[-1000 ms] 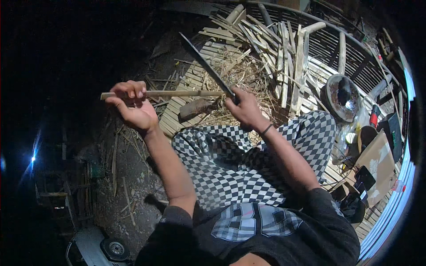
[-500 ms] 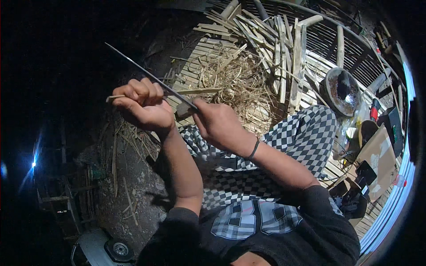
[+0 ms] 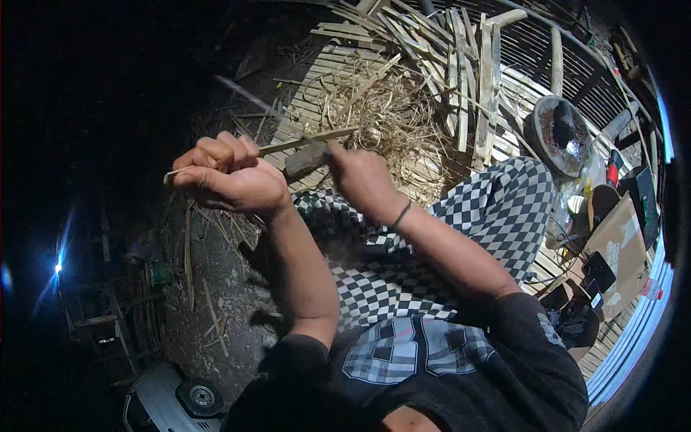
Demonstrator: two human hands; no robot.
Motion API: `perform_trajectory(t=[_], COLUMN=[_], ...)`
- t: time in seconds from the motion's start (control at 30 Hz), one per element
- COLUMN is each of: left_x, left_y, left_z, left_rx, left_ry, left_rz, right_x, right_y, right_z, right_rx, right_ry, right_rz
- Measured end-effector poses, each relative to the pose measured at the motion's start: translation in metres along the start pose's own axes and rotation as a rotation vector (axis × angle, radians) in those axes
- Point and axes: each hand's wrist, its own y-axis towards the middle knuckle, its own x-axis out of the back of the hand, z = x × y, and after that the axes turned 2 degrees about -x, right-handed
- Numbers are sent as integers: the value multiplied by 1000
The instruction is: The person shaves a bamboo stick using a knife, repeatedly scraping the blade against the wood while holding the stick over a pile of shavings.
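Note:
My left hand [image 3: 229, 176] is closed around a thin bamboo strip [image 3: 306, 140], whose short end sticks out past the thumb while the longer part runs right toward the shavings. In my right hand [image 3: 366, 181] is a knife [image 3: 253, 98], its long narrow blade blurred and slanting up to the left across the strip. The fist hides the knife's handle. A brown wooden block [image 3: 306, 161] lies just under the strip, by my raised knee in checkered trousers [image 3: 497, 209]. Curly bamboo shavings [image 3: 389, 122] are heaped just beyond my right hand.
Split bamboo pieces [image 3: 457, 79] are piled on the slatted bamboo platform [image 3: 317, 93]. On the right are a round metal basin [image 3: 561, 137] with a dark object in it, a cardboard piece [image 3: 622, 252] and a black phone-like device [image 3: 596, 273]. Dark ground lies left.
My right hand has moved slightly up and to the right, carrying the knife along the strip and away from the left hand. My left hand has shifted only a little.

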Motion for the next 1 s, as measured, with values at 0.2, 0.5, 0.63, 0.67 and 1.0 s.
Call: perform_trajectory(t=[0.2, 0.5, 0.63, 0.67, 1.0], left_x=[2, 6, 17, 16, 15], left_y=[-1, 6, 10, 10, 9], left_z=[8, 8, 11, 11, 13], left_rx=[1, -19, 16, 14, 33], left_ry=[30, 47, 3, 3, 6], left_rz=[-45, -33, -52, -53, -44], right_x=[-3, -26, -33, -33, -27], right_y=[0, 4, 5, 5, 11], right_z=[-9, -45, -55, -54, -61], right_rx=[-46, -45, -50, -48, -151], right_ry=[-145, -139, -269, -269, -10], right_rz=[86, 9, 62, 62, 109])
